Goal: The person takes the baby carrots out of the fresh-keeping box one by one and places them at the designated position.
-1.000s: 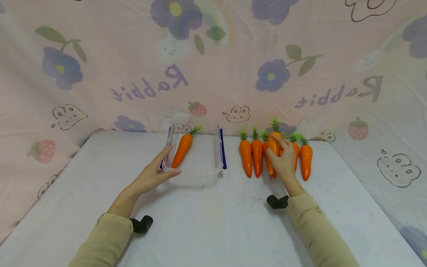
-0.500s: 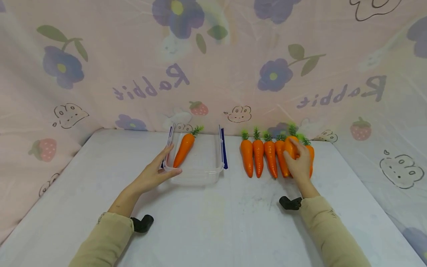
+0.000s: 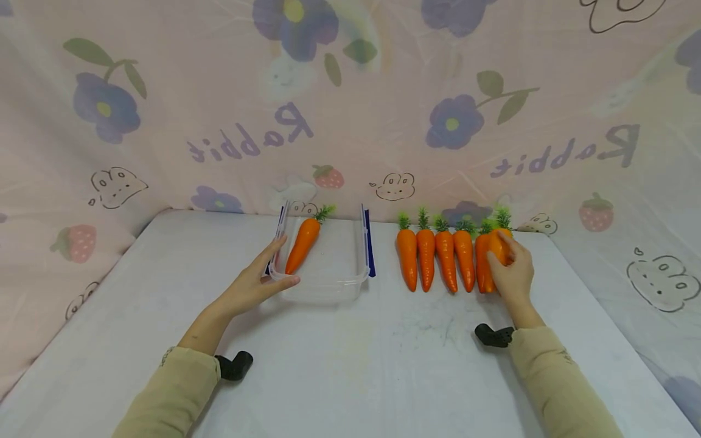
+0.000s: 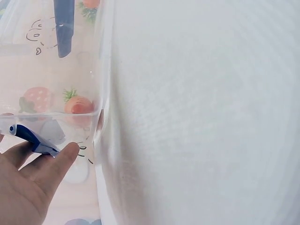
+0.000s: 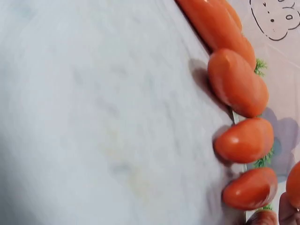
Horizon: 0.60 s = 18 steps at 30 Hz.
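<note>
In the head view, a clear plastic box (image 3: 345,283) with blue side flaps holds one orange carrot (image 3: 303,245) with a green leafy top. My left hand (image 3: 252,286) rests against the box's near left corner, thumb along the front and straight fingers at the side. In the left wrist view its fingers lie by a blue flap (image 4: 33,138). My right hand (image 3: 515,264) pinches another carrot (image 3: 498,244) over the right end of a row of carrots (image 3: 445,255). The row's last carrot is largely hidden. Only fingertips (image 5: 287,211) show in the right wrist view.
A white table surface (image 3: 350,365) spreads below the box and the row. Behind it hangs a pink printed cloth (image 3: 350,121), close to the carrots' leafy tops. Black wrist mounts (image 3: 234,366) stick out from both sleeves.
My right hand has moved to the right along the row with the carrot in its grip, uncovering the middle carrots. The left hand and the box have stayed where they were.
</note>
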{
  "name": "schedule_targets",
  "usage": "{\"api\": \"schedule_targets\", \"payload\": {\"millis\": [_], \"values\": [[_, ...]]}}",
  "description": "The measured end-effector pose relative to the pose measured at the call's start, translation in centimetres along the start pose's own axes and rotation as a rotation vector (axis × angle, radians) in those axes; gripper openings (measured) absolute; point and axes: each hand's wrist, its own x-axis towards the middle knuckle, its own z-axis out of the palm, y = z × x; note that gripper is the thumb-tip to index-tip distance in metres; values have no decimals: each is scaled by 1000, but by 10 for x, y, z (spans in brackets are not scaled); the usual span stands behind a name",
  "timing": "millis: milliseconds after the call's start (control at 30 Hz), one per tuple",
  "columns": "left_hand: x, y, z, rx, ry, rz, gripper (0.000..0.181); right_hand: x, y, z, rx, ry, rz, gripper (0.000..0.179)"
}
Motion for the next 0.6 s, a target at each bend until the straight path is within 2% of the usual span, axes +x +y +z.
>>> {"api": "schedule_targets", "payload": {"millis": [167, 600], "values": [[0, 0, 0, 3, 3, 0, 88, 2, 6, -7, -13, -21, 50, 50], [2, -2, -1, 0, -1, -3, 87, 9, 20, -25, -10, 18, 169, 51]]}}
